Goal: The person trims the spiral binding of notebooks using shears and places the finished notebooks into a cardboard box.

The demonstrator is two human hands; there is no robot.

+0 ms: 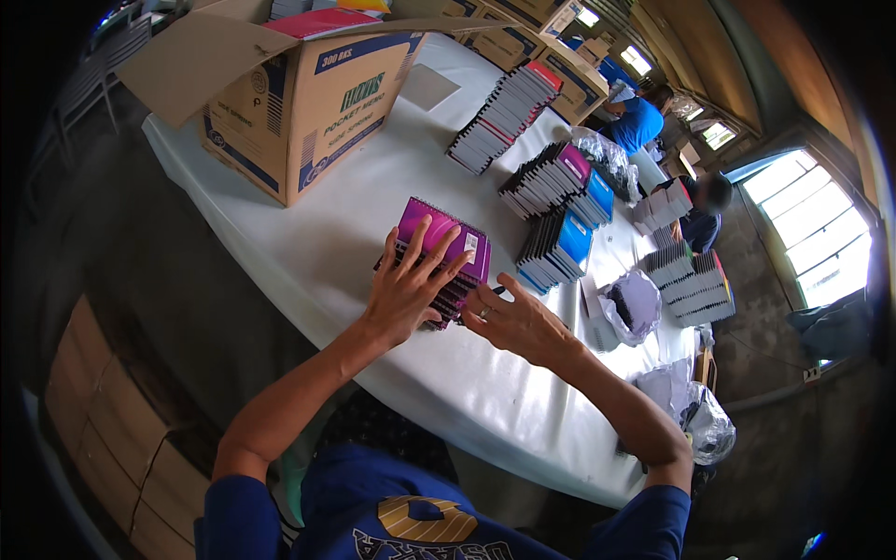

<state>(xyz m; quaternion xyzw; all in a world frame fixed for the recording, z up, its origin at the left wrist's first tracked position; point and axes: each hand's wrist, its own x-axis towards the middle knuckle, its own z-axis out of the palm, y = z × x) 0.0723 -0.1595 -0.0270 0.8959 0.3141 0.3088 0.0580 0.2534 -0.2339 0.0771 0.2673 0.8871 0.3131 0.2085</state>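
Observation:
A stack of purple spiral notebooks (439, 224) stands near the table's front edge, with a small white label on the top cover. My left hand (411, 285) lies over this stack, its fingers spread across the top cover and its thumb down by the near side. At the stack's near right corner is my right hand (518, 322), with its fingers curled and a ring on one of them. A slim dark object (501, 290) pokes out by its thumb and index finger; its kind is too small to tell.
An open cardboard box (313, 117) stands at the far left. Beyond my hands are stacks of red-edged (504, 117), purple (551, 177) and blue notebooks (558, 250). Crumpled clear plastic (637, 303) lies at the right. Two other people work farther off, one in a blue shirt (635, 124).

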